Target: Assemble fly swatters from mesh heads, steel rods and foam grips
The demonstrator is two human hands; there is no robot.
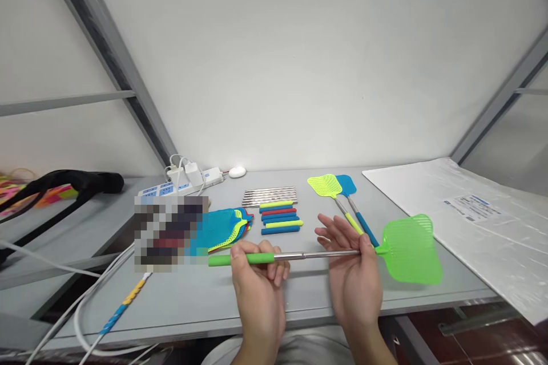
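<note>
A fly swatter (413,250) with a bright green mesh head and a metal telescopic rod lies level across both hands, above the table's front part. My left hand (259,279) is closed round its green handle sleeve. My right hand (353,271) pinches the rod just below the head between thumb and fingers, the other fingers loosely spread. Behind, a yellow swatter (326,185) and a blue swatter (347,184) lie on the table, their handles partly behind my right hand. Loose handle sleeves (280,231), metal rods (269,195) and stacked swatter heads (220,230) lie further left.
A power strip (165,189) with chargers and a white oval device (237,172) stand at the back left. White cables (81,319) run down the left side. A white wrapped panel (462,222) covers the right. A blurred-out patch (171,234) hides something on the left.
</note>
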